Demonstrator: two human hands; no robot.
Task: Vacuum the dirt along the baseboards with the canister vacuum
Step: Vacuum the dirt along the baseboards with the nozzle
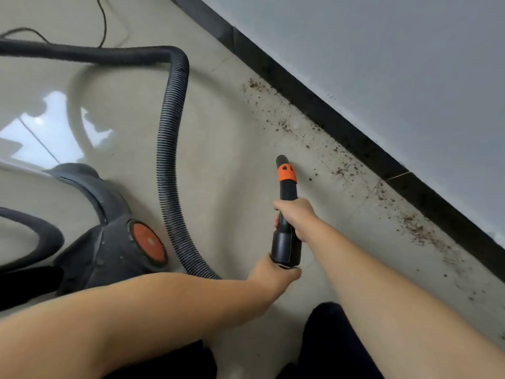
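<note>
Arms: both bare forearms reach forward, low over the floor (232, 160).
Wall: pale wall (396, 64) runs diagonally, black baseboard (314, 105) at its foot.
Vacuum: dark canister (109, 242) with an orange disc sits left; its ribbed hose (170, 149) loops out and back under the left arm.
Dirt: brown dirt (347, 168) lies scattered along the baseboard.
Nozzle: black nozzle (285, 187) with an orange collar, tip just short of the dirt.
Right hand: right hand (296, 217), fingers wrapped around the nozzle's middle.
Left hand: left hand (273, 272) grips the rear end.
</note>
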